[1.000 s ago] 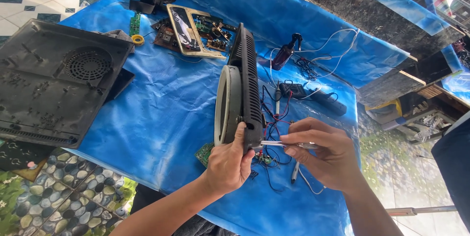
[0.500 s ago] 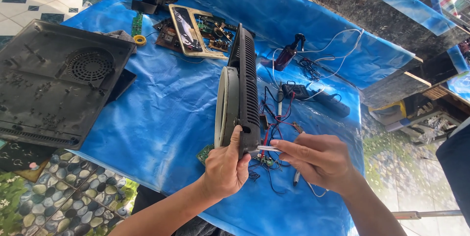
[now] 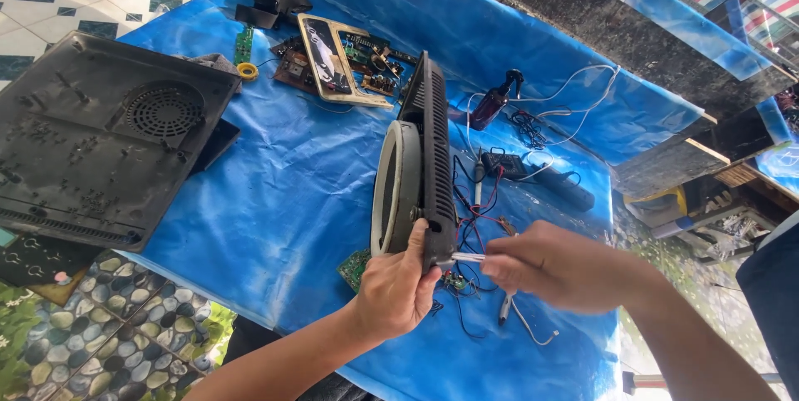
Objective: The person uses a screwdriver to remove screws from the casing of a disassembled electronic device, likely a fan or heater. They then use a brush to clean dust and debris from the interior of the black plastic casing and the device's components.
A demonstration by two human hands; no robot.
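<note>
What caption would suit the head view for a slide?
Left hand holds a black vented panel upright on a blue tarp; right hand pinches white wires at its lower corner.

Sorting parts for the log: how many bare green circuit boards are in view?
3. A narrow green strip board at the sheet's far left by the yellow tape roll; a small green board beside the left hand; a larger populated board far centre. Others may be hidden.

A black vented cover (image 3: 100, 139) lies at my left; circuit boards (image 3: 341, 64) sit top centre, a dark spray bottle (image 3: 493, 101) right of them, all on blue tarp (image 3: 275, 201).
</note>
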